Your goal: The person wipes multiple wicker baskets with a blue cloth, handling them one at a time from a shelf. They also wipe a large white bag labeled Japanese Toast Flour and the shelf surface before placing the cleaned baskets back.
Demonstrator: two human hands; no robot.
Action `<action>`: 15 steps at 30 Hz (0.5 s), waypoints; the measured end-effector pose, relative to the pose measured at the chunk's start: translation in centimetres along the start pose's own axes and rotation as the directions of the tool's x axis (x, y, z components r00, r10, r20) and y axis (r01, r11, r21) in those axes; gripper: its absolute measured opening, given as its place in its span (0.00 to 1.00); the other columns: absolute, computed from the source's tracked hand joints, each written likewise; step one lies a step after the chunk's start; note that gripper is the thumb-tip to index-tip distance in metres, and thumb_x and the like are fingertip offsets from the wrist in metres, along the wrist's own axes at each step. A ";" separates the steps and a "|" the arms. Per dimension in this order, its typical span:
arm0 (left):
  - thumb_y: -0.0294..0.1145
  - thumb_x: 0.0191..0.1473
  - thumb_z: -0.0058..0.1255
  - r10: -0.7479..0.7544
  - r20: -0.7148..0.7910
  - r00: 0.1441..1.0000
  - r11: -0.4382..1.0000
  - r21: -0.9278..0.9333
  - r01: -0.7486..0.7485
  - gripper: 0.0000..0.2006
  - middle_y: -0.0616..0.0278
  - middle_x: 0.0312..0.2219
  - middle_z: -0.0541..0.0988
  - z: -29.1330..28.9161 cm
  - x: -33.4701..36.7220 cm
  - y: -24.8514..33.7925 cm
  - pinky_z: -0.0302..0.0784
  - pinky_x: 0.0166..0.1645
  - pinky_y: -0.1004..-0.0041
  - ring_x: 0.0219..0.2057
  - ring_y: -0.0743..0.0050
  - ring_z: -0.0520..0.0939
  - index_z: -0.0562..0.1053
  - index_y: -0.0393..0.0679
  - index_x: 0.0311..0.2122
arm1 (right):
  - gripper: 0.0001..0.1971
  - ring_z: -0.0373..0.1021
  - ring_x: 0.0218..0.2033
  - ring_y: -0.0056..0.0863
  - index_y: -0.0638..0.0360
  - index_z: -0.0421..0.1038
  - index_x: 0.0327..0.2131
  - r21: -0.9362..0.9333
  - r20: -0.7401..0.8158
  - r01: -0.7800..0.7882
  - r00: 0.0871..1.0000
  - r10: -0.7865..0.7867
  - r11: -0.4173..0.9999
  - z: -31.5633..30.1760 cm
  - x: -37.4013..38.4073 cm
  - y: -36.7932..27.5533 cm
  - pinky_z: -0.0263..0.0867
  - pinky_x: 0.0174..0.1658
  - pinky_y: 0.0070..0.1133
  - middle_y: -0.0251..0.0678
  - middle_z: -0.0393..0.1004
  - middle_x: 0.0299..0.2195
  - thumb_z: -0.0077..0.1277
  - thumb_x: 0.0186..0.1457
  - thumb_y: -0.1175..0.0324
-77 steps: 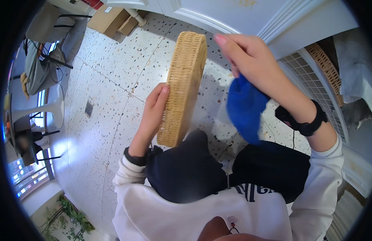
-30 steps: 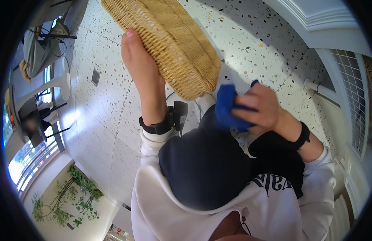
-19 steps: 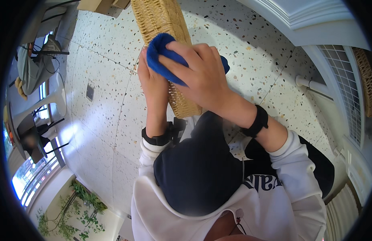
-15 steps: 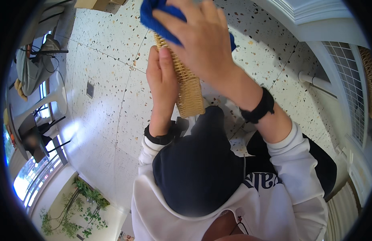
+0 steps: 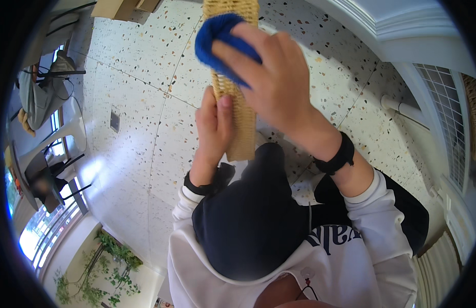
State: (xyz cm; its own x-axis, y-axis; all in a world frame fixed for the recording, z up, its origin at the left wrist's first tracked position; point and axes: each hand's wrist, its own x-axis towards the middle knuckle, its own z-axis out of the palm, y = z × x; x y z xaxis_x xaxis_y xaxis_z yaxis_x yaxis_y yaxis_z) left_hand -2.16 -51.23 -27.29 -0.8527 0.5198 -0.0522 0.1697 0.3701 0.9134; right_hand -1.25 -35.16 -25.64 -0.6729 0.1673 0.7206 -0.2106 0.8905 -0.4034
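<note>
We note left grip (image 5: 214, 126) pinching the woven basket (image 5: 243, 120) by its side; just beyond it, right grip (image 5: 279, 84) clasps a blue cloth (image 5: 211, 43) against the basket, speckled floor (image 5: 130, 92) beneath both

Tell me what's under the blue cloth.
The woven basket is under the blue cloth, its straw-coloured side showing above and below it in the picture. The patch directly beneath the cloth and right hand is covered, so I cannot tell its condition.
</note>
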 end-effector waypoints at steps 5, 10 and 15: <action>0.32 0.59 0.43 0.059 -0.081 0.995 0.998 -0.024 -0.062 0.09 0.55 0.20 0.74 1.5 -2.8 -2.1 0.69 0.24 0.74 0.19 0.73 0.75 0.68 0.35 0.35 | 0.15 0.69 0.38 0.37 0.57 0.74 0.41 0.110 0.200 -0.342 0.927 0.317 0.933 -1.1 3.7 0.8 0.66 0.42 0.27 0.36 0.71 0.40 0.52 0.46 0.72; 0.28 0.53 0.45 0.486 0.138 0.863 0.705 0.522 -0.481 0.05 0.52 0.22 0.68 0.7 -4.3 -3.7 0.64 0.17 0.66 0.14 0.59 0.69 0.69 0.39 0.28 | 0.14 0.72 0.37 0.34 0.61 0.73 0.43 0.106 0.518 -0.581 0.725 0.454 0.807 -1.4 2.8 4.8 0.67 0.44 0.25 0.38 0.74 0.37 0.48 0.57 0.64; 0.33 0.54 0.49 0.429 0.234 0.872 0.772 0.406 -0.489 0.08 0.52 0.21 0.68 0.3 -6.2 -4.6 0.65 0.19 0.64 0.15 0.55 0.69 0.70 0.39 0.29 | 0.17 0.72 0.39 0.30 0.59 0.69 0.49 0.222 0.697 -0.731 0.582 0.419 0.646 -0.2 2.0 8.5 0.67 0.45 0.25 0.41 0.75 0.39 0.45 0.58 0.64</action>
State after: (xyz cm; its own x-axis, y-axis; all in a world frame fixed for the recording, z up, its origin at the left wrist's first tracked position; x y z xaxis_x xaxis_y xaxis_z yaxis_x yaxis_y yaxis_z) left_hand 2.49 -55.95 -31.26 -0.5554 0.7926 0.2517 0.7483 0.3444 0.5669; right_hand -4.23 -27.20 -27.49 -0.9741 0.1750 -0.1431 0.1984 0.3589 -0.9120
